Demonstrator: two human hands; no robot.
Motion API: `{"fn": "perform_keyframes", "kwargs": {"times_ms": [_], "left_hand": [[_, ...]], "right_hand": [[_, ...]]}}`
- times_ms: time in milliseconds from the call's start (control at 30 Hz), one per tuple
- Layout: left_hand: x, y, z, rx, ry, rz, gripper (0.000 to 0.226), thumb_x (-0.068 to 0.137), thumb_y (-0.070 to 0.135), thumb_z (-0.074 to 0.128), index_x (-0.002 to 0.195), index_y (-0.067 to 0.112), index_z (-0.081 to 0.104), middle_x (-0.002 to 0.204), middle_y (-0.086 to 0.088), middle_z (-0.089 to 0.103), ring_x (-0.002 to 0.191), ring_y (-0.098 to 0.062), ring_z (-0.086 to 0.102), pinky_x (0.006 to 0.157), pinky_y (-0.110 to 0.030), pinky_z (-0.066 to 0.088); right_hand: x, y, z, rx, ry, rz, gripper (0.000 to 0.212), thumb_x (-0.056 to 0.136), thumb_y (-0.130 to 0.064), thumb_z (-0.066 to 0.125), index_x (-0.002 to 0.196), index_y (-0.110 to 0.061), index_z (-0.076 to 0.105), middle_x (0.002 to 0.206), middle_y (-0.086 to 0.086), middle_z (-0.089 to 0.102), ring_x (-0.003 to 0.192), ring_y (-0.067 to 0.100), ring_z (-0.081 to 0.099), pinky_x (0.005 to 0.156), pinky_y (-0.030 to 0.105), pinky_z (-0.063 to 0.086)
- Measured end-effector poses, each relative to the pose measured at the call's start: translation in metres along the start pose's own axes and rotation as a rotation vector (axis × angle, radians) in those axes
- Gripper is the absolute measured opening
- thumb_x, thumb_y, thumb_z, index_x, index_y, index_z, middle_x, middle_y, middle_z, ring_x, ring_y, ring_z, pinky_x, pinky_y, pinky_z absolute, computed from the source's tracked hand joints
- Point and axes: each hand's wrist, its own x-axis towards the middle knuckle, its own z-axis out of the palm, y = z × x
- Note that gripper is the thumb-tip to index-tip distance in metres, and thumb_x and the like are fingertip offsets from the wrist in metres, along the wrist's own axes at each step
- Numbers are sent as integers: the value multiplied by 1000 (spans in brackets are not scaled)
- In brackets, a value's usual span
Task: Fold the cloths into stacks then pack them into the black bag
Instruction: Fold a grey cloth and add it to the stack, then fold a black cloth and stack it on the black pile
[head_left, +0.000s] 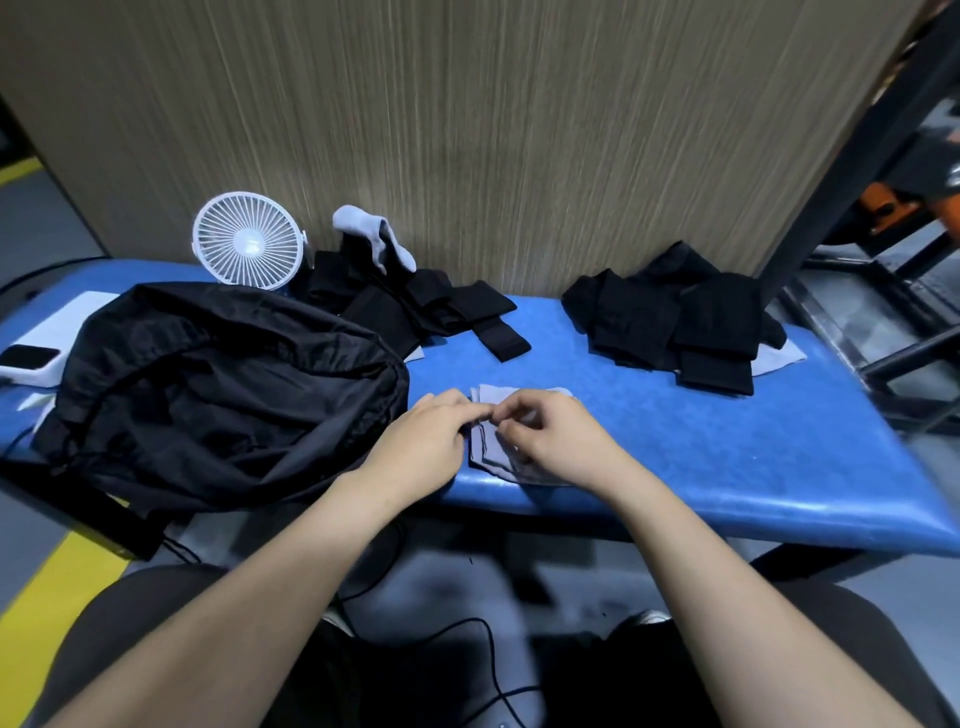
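A small grey cloth (491, 448) lies partly folded near the front edge of the blue table (727, 457). My left hand (426, 441) and my right hand (550, 436) both pinch it, fingertips meeting over its middle. The black bag (218, 384) lies slumped on the table's left side, just left of my left hand. A pile of black cloths (670, 317) with a grey one under it sits at the back right. More black cloths (431, 312) with a grey-white one (371, 236) on top lie at the back centre.
A white desk fan (248, 240) stands at the back left against the wood-grain wall. A phone on a white box (28, 359) rests at the far left edge. A black metal frame (857, 171) rises on the right. A cable (483, 654) runs across the floor below.
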Motion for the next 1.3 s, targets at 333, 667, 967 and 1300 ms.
{"fn": "perform_keyframes", "kwargs": {"times_ms": [333, 667, 967, 1300], "left_hand": [[0, 5, 4, -102, 174, -38, 29, 99, 36, 52, 126, 33, 63, 110, 8, 40, 110, -11, 40, 95, -25, 36], [3, 4, 2, 14, -6, -99, 52, 93, 44, 60, 142, 34, 46, 109, 10, 38, 114, -14, 41, 101, -33, 40], [4, 10, -1, 34, -38, -142, 46, 95, 40, 54, 140, 35, 45, 109, 10, 37, 117, -16, 41, 101, -35, 41], [33, 30, -15, 93, -47, -267, 25, 97, 39, 47, 118, 35, 59, 116, 2, 47, 121, -20, 41, 98, -39, 44]], "right_hand": [[-9, 19, -29, -461, 44, -25, 20, 90, -24, 60, 109, -28, 60, 97, -8, 45, 92, 17, 56, 78, 37, 48], [-5, 32, -32, -470, -104, 139, 38, 85, -28, 63, 121, -31, 53, 105, -7, 47, 100, 18, 53, 79, 33, 44], [0, 33, -32, -445, -134, 165, 40, 79, -26, 64, 117, -33, 52, 102, -7, 48, 98, 18, 52, 82, 36, 48], [-10, 42, -42, -348, -31, 119, 15, 84, -27, 61, 98, -32, 58, 89, -10, 56, 86, 13, 54, 77, 36, 50]]}}
